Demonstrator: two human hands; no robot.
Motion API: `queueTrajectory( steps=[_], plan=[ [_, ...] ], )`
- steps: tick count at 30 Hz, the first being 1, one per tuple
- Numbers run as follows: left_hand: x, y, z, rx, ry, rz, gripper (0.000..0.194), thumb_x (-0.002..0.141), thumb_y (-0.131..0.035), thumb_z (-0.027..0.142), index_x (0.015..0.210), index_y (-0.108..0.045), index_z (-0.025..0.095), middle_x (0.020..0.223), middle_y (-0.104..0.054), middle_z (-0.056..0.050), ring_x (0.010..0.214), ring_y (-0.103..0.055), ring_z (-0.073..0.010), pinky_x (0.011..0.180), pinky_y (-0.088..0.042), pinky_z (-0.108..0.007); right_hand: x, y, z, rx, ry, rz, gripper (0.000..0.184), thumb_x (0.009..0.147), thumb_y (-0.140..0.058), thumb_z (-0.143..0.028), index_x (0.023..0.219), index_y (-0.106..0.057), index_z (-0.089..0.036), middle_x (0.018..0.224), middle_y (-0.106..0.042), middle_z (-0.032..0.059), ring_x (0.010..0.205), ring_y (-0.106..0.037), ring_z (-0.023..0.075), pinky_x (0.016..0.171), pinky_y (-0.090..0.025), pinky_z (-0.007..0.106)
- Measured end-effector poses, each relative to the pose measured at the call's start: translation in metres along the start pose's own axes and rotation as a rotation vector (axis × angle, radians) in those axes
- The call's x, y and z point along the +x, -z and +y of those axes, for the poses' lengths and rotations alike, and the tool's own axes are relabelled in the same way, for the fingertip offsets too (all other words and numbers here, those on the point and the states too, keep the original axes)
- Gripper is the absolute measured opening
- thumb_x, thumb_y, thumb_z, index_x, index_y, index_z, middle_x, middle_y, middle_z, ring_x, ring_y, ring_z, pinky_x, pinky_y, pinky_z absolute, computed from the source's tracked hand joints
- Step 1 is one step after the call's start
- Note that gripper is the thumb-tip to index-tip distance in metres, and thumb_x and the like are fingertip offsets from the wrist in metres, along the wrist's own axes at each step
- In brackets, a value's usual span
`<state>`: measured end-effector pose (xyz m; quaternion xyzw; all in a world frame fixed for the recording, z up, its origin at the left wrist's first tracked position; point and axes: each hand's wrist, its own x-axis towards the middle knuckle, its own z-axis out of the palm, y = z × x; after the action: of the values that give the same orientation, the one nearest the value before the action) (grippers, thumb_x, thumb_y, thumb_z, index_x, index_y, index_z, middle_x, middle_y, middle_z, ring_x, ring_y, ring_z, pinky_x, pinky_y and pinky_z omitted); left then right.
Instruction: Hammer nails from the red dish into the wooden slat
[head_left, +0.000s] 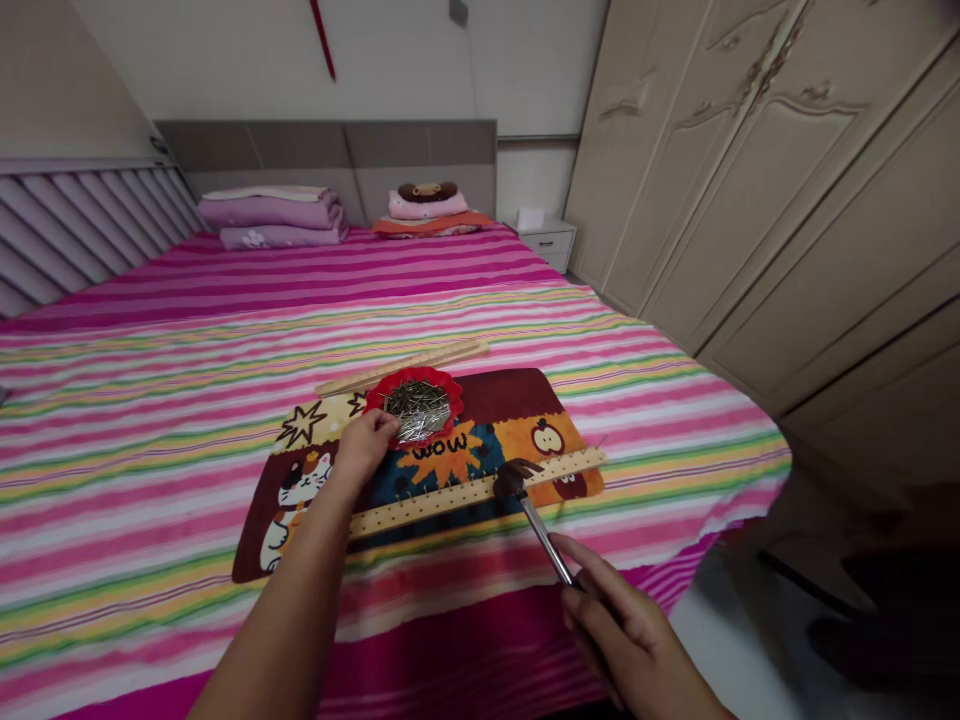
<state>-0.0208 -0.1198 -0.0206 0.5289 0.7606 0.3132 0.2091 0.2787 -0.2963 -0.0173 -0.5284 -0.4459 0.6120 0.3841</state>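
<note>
My right hand [619, 610] is wrapped round the handle of a claw hammer [547, 535]. The hammer's dark head [512, 480] rests on or just over a perforated wooden strip [427, 505], with a row of nails standing along it. At the left rim of a scalloped red bowl [456, 390], my left hand [366, 447] has its fingertips pinched together; whatever is between them is too small to make out. Loose metal nails [420, 408] fill the bowl. The strip and bowl lie on a cartoon-printed mat [517, 395].
Behind the bowl lies a second wooden strip [405, 367]. A striped sheet [150, 420] covers the bed under everything. Folded purple bedding [274, 215] and a pink-and-orange stack [427, 210] sit by the headboard [300, 145]. Wardrobes [735, 170] stand at the right.
</note>
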Motion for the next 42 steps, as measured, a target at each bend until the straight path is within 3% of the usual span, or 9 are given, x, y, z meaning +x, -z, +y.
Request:
queueTrajectory(
  steps=[4,7,9,14,19,27,36,39,42],
  plan=[
    [-0.026,0.017,-0.007,-0.362,0.058,-0.02,0.041,0.064,-0.062,0.039,0.097,-0.061,0.016,0.065,-0.061,0.0,0.054,-0.05,-0.01,0.048,-0.036,-0.02,-0.005,-0.005,0.002,-0.031,0.023,-0.004,0.056,0.084,-0.057,-0.052,0.132,-0.053,-0.024,0.05,-0.041,-0.0062,0.039,-0.032,0.0081,0.036,-0.027,0.018],
    [-0.053,0.027,-0.016,-0.775,0.197,-0.054,0.057,0.041,-0.08,0.037,0.09,-0.064,0.014,0.065,-0.062,-0.001,0.053,-0.049,-0.0086,0.043,-0.032,-0.017,-0.007,-0.008,0.004,-0.07,0.032,-0.021,0.056,0.085,-0.056,-0.051,0.132,-0.053,-0.022,0.054,-0.042,-0.0061,0.039,-0.029,0.007,0.035,-0.021,0.018],
    [-0.071,0.029,-0.024,-0.885,0.276,-0.058,0.054,0.033,-0.084,0.032,0.081,-0.066,0.012,0.064,-0.062,-0.002,0.053,-0.05,-0.0086,0.042,-0.034,-0.017,-0.009,-0.011,0.004,-0.088,0.04,-0.04,0.055,0.086,-0.055,-0.05,0.133,-0.052,-0.021,0.054,-0.041,-0.0066,0.04,-0.029,0.0068,0.035,-0.018,0.018],
    [-0.099,0.019,-0.044,-0.82,0.317,-0.036,0.046,0.037,-0.082,0.038,0.072,-0.068,0.013,0.067,-0.065,-0.001,0.053,-0.052,-0.0079,0.047,-0.044,-0.019,-0.013,-0.019,0.004,-0.122,0.053,-0.092,0.057,0.087,-0.053,-0.049,0.135,-0.048,-0.019,0.055,-0.04,-0.0072,0.039,-0.03,0.0062,0.034,-0.018,0.018],
    [-0.103,0.005,-0.055,-0.684,0.267,-0.033,0.04,0.045,-0.077,0.044,0.071,-0.066,0.015,0.061,-0.061,0.002,0.045,-0.044,-0.0049,0.043,-0.037,-0.018,-0.016,-0.023,0.004,-0.124,0.031,-0.127,0.057,0.088,-0.051,-0.052,0.136,-0.047,-0.021,0.052,-0.04,-0.0079,0.037,-0.03,0.0064,0.033,-0.017,0.019],
    [-0.106,0.001,-0.055,-0.617,0.266,0.002,0.04,0.047,-0.073,0.048,0.071,-0.065,0.018,0.067,-0.063,0.001,0.051,-0.048,-0.008,0.046,-0.039,-0.02,-0.014,-0.023,0.009,-0.114,0.047,-0.099,0.054,0.088,-0.053,-0.048,0.135,-0.049,-0.021,0.055,-0.04,-0.0071,0.038,-0.028,0.0059,0.034,-0.016,0.019],
    [-0.112,0.001,-0.052,-0.636,0.257,0.044,0.036,0.049,-0.07,0.044,0.073,-0.065,0.017,0.063,-0.061,0.002,0.048,-0.044,-0.0074,0.046,-0.038,-0.02,-0.008,-0.019,0.017,-0.167,0.094,-0.205,0.053,0.092,-0.047,-0.047,0.138,-0.045,-0.022,0.055,-0.042,-0.0072,0.038,-0.029,0.0062,0.035,-0.019,0.019],
    [-0.114,0.001,-0.053,-0.529,0.243,0.051,0.03,0.056,-0.066,0.042,0.075,-0.066,0.019,0.062,-0.062,0.002,0.051,-0.048,-0.01,0.048,-0.039,-0.021,-0.008,-0.021,0.015,-0.201,0.103,-0.204,0.05,0.093,-0.046,-0.044,0.138,-0.044,-0.023,0.061,-0.046,-0.0054,0.04,-0.031,0.0062,0.036,-0.021,0.02],
    [-0.116,0.0,-0.055,-0.338,0.187,0.077,0.02,0.063,-0.061,0.036,0.074,-0.068,0.021,0.071,-0.068,0.0,0.066,-0.058,-0.0139,0.062,-0.046,-0.023,-0.006,-0.027,0.009,-0.229,0.143,-0.214,0.048,0.093,-0.045,-0.04,0.138,-0.045,-0.022,0.066,-0.047,-0.0043,0.042,-0.031,0.0063,0.038,-0.022,0.02]
  ],
)
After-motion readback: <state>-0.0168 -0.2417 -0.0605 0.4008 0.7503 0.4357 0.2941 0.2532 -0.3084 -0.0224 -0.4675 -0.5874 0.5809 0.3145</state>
